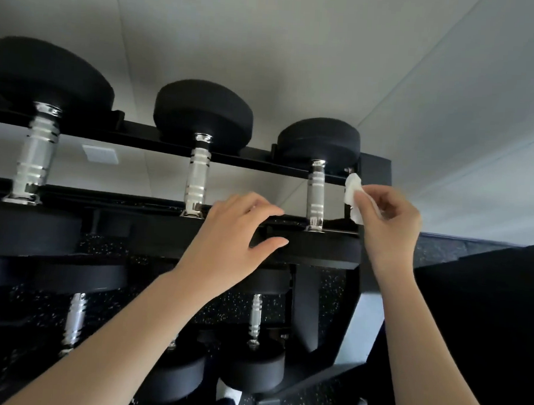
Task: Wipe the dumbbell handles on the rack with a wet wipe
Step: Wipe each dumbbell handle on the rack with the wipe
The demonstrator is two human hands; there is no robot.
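My right grip (388,221) is narrow, fingertips pinching a crumpled white wet wipe (352,196). The wipe is held up at the right end of the upper shelf, just beside the rightmost knurled chrome dumbbell handle (316,198) but apart from it, and close against the end upright of the black steel dumbbell rack (375,177). My left grip (236,231) is wide. Its fingers lie over the top of the front rail and the thumb sits against the rail's face, between the middle chrome handle (196,177) and the rightmost one.

Three dumbbells sit on this shelf. Their round black heads (202,109) point toward the wall, and the largest chrome handle (36,156) is far to the left. The near heads and the front rail crowd the space under my hands. Lower down, more chrome handles (255,316) show on a second shelf. Through the rack I see black rubber floor flecked with white (326,286). Behind stands a pale panelled wall (298,49) with a small white vent plate (99,154).
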